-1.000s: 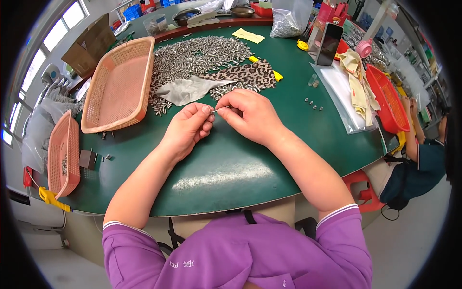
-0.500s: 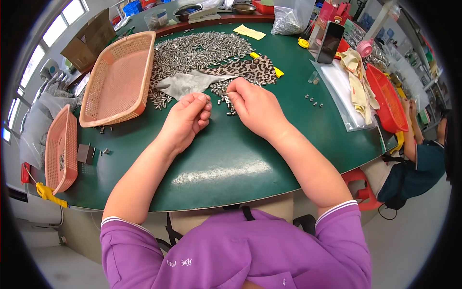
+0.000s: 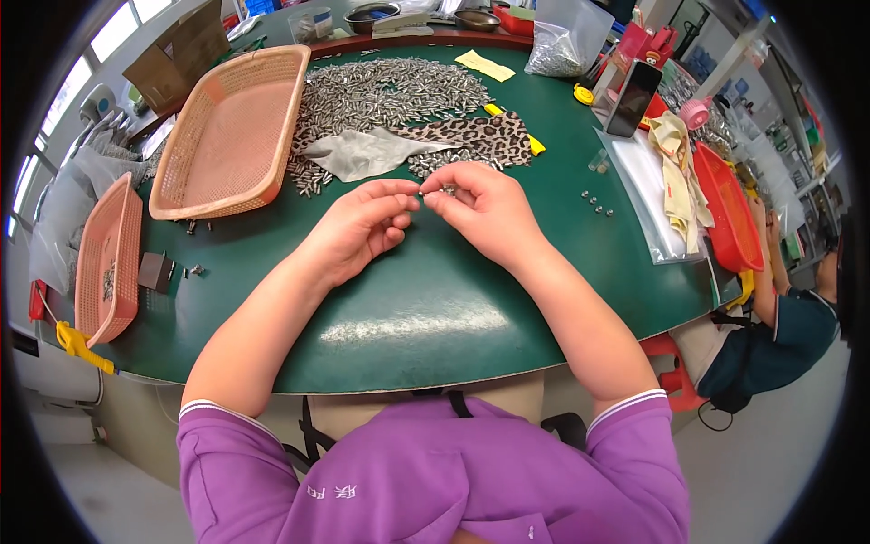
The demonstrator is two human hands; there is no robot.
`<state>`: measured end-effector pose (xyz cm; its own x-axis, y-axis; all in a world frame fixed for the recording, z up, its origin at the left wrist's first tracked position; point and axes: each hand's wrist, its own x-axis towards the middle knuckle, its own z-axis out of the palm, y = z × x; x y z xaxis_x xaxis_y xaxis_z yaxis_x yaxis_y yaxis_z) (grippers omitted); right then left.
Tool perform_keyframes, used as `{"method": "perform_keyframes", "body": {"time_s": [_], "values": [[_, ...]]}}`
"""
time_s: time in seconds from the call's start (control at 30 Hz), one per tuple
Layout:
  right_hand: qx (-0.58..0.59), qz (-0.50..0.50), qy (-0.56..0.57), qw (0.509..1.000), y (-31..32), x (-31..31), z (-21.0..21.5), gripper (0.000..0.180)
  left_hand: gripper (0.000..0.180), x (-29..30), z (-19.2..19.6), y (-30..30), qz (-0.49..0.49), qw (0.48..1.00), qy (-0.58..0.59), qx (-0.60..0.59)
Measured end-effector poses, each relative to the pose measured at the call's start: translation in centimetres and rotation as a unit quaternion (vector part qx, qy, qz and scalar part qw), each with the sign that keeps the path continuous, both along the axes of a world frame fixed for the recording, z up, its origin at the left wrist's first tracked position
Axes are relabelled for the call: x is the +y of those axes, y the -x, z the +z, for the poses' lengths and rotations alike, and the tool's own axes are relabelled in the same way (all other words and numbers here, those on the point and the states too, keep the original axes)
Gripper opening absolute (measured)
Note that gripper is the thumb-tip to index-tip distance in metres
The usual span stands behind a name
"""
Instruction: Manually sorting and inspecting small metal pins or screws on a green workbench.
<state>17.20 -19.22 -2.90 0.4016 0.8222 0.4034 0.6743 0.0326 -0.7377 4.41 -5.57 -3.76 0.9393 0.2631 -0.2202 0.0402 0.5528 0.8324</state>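
Above the green table, my left hand (image 3: 364, 231) and my right hand (image 3: 487, 210) meet fingertip to fingertip. Both are closed in a pinch around a tiny metal part (image 3: 421, 193), mostly hidden by the fingers. Just beyond them lies a grey cloth (image 3: 353, 156), with a leopard-print cloth (image 3: 485, 138) to its right. A large heap of small metal cylinders (image 3: 385, 95) spreads behind the cloths, and more metal pieces show between the leopard-print cloth and my right hand.
A large pink basket (image 3: 231, 136) and a smaller one (image 3: 109, 263) stand at left, near a small dark block (image 3: 156, 271). At right are several loose metal pieces (image 3: 596, 204), a phone (image 3: 634, 98), a cream glove (image 3: 675, 172) and a red tray (image 3: 728, 213). Another person (image 3: 770, 340) sits far right.
My hands, apart before, have come together at the fingertips. My right hand has moved nearer me, off the small metal pieces by the leopard-print cloth. The whole view has shifted slightly.
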Motion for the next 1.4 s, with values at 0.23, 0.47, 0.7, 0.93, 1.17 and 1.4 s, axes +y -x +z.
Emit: {"method": "perform_keyframes", "body": {"time_s": [0.23, 0.47, 0.7, 0.93, 1.17, 1.4], "values": [[0.195, 0.08, -0.007, 0.977, 0.2, 0.0, 0.4, 0.012, 0.019, -0.1, -0.4, 0.3, -0.054, 0.999, 0.003, -0.002], [-0.102, -0.036, -0.03, 0.994, -0.5, -0.5, 0.9, 0.016, 0.016, -0.2, -0.2, 0.1, -0.035, 0.998, -0.058, -0.01], [-0.254, -0.004, -0.049, 0.966, -0.6, -0.4, 0.9, 0.006, 0.016, -0.5, 0.0, 0.2, -0.033, 0.996, -0.074, -0.023], [-0.271, -0.003, -0.046, 0.961, -0.4, -0.3, 0.7, 0.01, 0.016, -0.6, -0.2, 0.3, -0.041, 0.996, -0.076, -0.024], [-0.261, 0.002, -0.047, 0.964, 0.0, -0.3, 0.7, 0.01, 0.017, -0.5, -0.3, 0.3, -0.044, 0.995, -0.083, -0.026], [-0.255, -0.045, 0.01, 0.966, -1.6, -0.9, 1.0, 0.008, 0.009, -0.3, 0.3, 0.0, 0.008, 0.998, -0.06, -0.015]]}}
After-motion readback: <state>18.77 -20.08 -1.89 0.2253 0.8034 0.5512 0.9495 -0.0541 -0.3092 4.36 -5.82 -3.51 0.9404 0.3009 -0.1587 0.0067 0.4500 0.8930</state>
